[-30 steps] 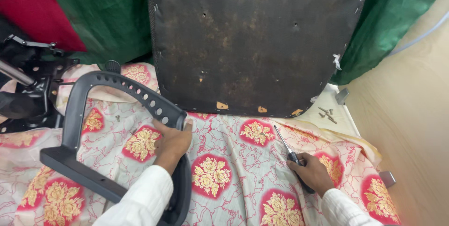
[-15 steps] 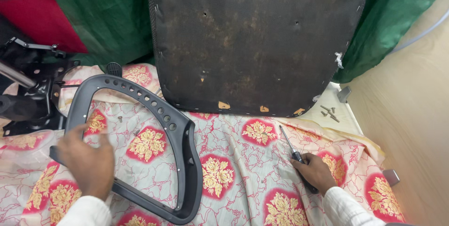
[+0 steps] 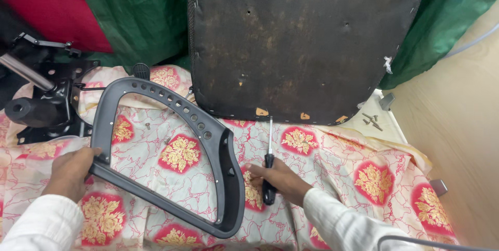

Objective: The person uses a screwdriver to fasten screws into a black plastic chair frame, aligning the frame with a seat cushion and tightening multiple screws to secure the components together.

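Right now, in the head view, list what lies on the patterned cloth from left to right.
Black metal chair mechanism → left hand gripping the dark grey plastic armrest frame → right hand holding the black-handled screwdriver → loose metal screws, just off the cloth → small grey block.

A dark grey plastic chair armrest frame (image 3: 171, 152) lies on the floral patterned cloth (image 3: 332, 178) at lower left of the frame. Behind it, at upper centre, stands a black square seat board (image 3: 301, 43). A black metal chair mechanism (image 3: 41, 100) sits at far left. Loose small metal screws (image 3: 371, 121) lie at right, beside the board's lower corner.
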